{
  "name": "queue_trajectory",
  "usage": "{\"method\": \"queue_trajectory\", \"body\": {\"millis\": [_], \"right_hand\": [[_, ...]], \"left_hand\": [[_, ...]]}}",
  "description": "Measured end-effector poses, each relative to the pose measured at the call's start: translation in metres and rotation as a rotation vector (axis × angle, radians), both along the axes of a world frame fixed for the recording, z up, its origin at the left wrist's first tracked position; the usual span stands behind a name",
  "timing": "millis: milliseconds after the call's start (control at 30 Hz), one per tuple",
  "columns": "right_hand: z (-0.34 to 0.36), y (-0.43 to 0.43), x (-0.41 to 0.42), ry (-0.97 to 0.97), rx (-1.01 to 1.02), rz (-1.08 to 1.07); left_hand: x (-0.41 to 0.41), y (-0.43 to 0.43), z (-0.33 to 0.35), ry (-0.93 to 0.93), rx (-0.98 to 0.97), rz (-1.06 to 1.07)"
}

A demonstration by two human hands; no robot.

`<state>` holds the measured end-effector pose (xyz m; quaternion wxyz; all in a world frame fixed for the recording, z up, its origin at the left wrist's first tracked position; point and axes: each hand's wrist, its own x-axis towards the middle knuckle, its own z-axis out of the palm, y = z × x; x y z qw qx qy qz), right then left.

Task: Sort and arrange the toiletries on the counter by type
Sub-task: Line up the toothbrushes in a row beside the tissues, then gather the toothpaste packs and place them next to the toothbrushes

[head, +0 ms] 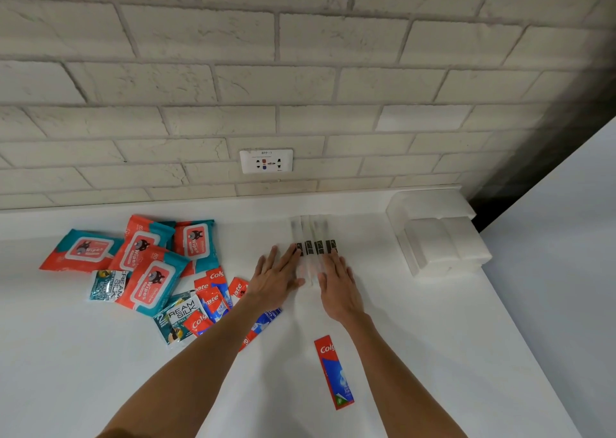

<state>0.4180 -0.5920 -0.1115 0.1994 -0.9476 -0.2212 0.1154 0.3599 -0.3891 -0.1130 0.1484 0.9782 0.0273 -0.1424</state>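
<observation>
So far only the clear packets (313, 237), toothbrushes I think, sit lined up between the straight, spread fingers (289, 254) of my left hand (276, 279) and right hand (336, 281). Left of them, wipes (150, 284) and sachets (213, 299) lie unsorted.

Counts by kind — wipes packs (153, 281): four; Cream Silk sachets (181, 316): two; clear-wrapped sticks (318, 247) with dark bands: four; Colgate sachets (333, 371): one lying apart, several heaped (overlap prevents an exact count); wall socket (266, 161): one.

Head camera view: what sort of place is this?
Likely a bathroom or washroom: a white counter against a pale brick wall with a socket, strewn with wipes packs and toothpaste sachets.
</observation>
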Motion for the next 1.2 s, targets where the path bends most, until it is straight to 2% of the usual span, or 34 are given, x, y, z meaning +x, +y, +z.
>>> {"method": "queue_trajectory", "body": {"millis": [533, 667, 867, 967, 1200], "right_hand": [[-0.001, -0.001, 0.002, -0.006, -0.030, 0.028], [0.000, 0.000, 0.003, 0.012, -0.032, 0.013], [0.012, 0.003, -0.014, -0.055, 0.037, -0.041], [0.017, 0.009, -0.031, -0.091, 0.096, -0.049], [0.028, 0.028, -0.081, 0.002, 0.158, 0.032]], "left_hand": [[0.005, -0.002, 0.006, 0.019, -0.016, 0.035], [0.003, -0.004, 0.011, -0.026, -0.076, 0.073], [-0.011, -0.005, 0.031, -0.155, -0.160, 0.189], [-0.030, -0.007, 0.045, -0.149, -0.207, 0.295], [-0.098, 0.003, 0.042, -0.215, -0.310, 0.510]]}}
